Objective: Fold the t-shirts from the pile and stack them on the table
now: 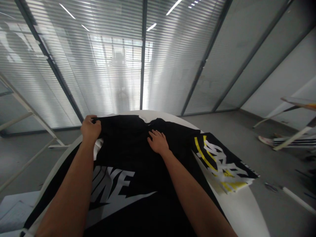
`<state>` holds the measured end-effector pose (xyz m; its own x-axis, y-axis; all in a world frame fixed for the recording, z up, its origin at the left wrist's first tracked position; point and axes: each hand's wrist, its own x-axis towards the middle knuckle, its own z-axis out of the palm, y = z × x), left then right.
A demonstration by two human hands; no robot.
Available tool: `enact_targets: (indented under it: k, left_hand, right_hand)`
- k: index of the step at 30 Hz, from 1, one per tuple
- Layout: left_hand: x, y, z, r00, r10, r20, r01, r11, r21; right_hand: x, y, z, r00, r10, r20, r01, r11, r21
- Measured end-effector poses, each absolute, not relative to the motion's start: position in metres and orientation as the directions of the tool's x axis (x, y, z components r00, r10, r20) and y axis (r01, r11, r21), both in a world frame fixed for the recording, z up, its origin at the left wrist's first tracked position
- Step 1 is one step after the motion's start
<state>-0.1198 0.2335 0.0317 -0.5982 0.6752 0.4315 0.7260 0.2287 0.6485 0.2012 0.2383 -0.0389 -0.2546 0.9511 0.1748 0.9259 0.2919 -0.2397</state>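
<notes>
A black short-sleeved knit T-shirt (128, 148) lies spread on a round white table, with its neck opening (148, 121) on the far side and a large white-and-grey Nike logo (111, 187) printed on the near part. The cloth looks light, soft and limp, likely to slide on the smooth tabletop and to crease easily. The printed area may be a little stiffer. The firmest places to take hold seem to be the shoulder edges and the collar, pinching the fabric between thumb and fingers.

The left hand (91, 129) is closed in a pinch on the far left edge of the T-shirt, near the shoulder, gathering a small fold. The right hand (158, 142) is open, palm down, with its fingers spread flat on the black fabric just beside the neck opening, gripping nothing.

To the right, a black garment with white lettering and yellow stripes (222, 161) lies partly on the table, touching the T-shirt's edge. Beyond the table are a grey floor (259, 131), glass partitions with white blinds (98, 65), a white metal frame (29, 112), and at far right a pale shoe (265, 141) beside black-and-white stripes (293, 141).
</notes>
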Motion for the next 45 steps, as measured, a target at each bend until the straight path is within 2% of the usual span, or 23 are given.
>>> enact_targets:
  k: [4, 6, 10, 13, 17, 20, 27, 31, 33, 37, 41, 45]
  left_hand:
    - [-0.125, 0.234, 0.031, -0.558, 0.794, 0.240, 0.699, 0.294, 0.652]
    - [-0.127, 0.234, 0.028, -0.561, 0.804, 0.199, 0.686, 0.316, 0.655]
    - [-0.126, 0.234, 0.028, -0.569, 0.791, 0.224, 0.683, 0.303, 0.665]
    - [-0.117, 0.232, 0.036, -0.517, 0.800, 0.304, 0.732, 0.229, 0.642]
    - [-0.094, 0.232, 0.047, -0.348, 0.823, 0.449, 0.836, 0.056, 0.547]
    - [-0.074, 0.233, 0.050, -0.202, 0.861, 0.466, 0.883, -0.046, 0.467]
    - [-0.030, 0.236, 0.029, 0.151, 0.914, 0.376, 0.889, -0.292, 0.353]
    - [-0.016, 0.234, 0.013, 0.298, 0.912, 0.282, 0.845, -0.390, 0.367]
    - [-0.017, 0.235, 0.009, 0.287, 0.915, 0.283, 0.816, -0.388, 0.428]
    - [-0.034, 0.243, 0.006, 0.101, 0.938, 0.330, 0.826, -0.264, 0.498]
    - [-0.054, 0.252, -0.004, -0.064, 0.940, 0.336, 0.904, -0.089, 0.419]
    - [-0.055, 0.249, -0.016, -0.074, 0.954, 0.291, 0.946, -0.026, 0.324]
  right_hand:
    - [0.201, 0.238, -0.038, -0.255, 0.951, 0.175, 0.928, 0.292, -0.233]
    - [0.201, 0.238, -0.039, -0.257, 0.950, 0.177, 0.928, 0.294, -0.231]
    - [0.202, 0.239, -0.041, -0.255, 0.950, 0.181, 0.929, 0.293, -0.227]
    - [0.202, 0.239, -0.043, -0.261, 0.947, 0.185, 0.926, 0.300, -0.229]
    - [0.202, 0.239, -0.042, -0.259, 0.946, 0.195, 0.926, 0.301, -0.228]
    - [0.202, 0.238, -0.041, -0.258, 0.947, 0.190, 0.929, 0.297, -0.221]
    - [0.201, 0.238, -0.041, -0.259, 0.946, 0.194, 0.931, 0.298, -0.213]
    - [0.200, 0.239, -0.042, -0.255, 0.948, 0.190, 0.932, 0.293, -0.211]
    - [0.200, 0.239, -0.042, -0.255, 0.948, 0.188, 0.933, 0.293, -0.211]
    - [0.201, 0.239, -0.041, -0.258, 0.947, 0.190, 0.931, 0.297, -0.212]
    - [0.201, 0.239, -0.041, -0.259, 0.950, 0.174, 0.932, 0.293, -0.215]
    - [0.201, 0.239, -0.041, -0.258, 0.950, 0.177, 0.932, 0.293, -0.214]
